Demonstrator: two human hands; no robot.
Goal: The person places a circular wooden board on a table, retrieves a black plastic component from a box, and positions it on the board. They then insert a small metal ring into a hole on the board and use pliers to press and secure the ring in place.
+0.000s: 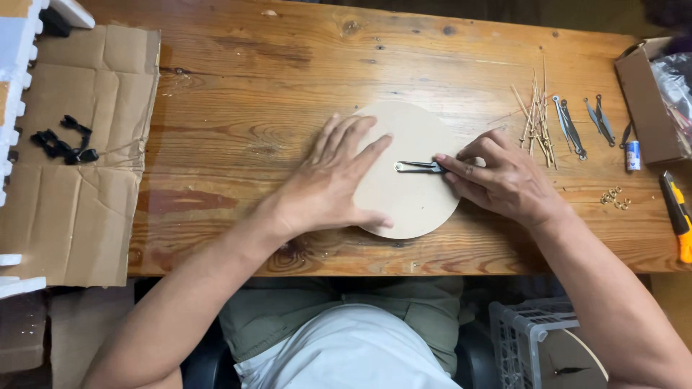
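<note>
On the wooden counter point(288, 86), just in front of the seated person, lies a pale round disc point(414, 198) of board. Left hand point(328, 180) rests flat on the disc's left part, fingers spread and pointing up and to the right, thumb along the lower edge; its grip is released, palm simply pressing down. From the lower left the forearm comes in at a slant. Right hand point(501, 180) reaches in from the right with the wrist low, its fingertips pinched on the outer end of a thin dark metal clock hand point(418, 166) that lies across the disc's middle, a small ring at its inner end near the centre.

Right of the disc, a loose bundle of thin wooden sticks point(537, 115) lies on the counter, with more dark metal hands point(584, 122) beside them. Farther right stands a small blue and white tube point(633, 155), possibly glue, though it is too small to tell. Near it sit a few small brass rings point(615, 198) and a yellow and black utility knife point(677, 216) at the counter's edge. An open brown cardboard box point(641, 101) sits at the far right. At the left, a flattened sheet of cardboard point(72, 216) carries a small heap of black plastic parts point(65, 140). A grey plastic crate point(526, 338) stands below the counter.
</note>
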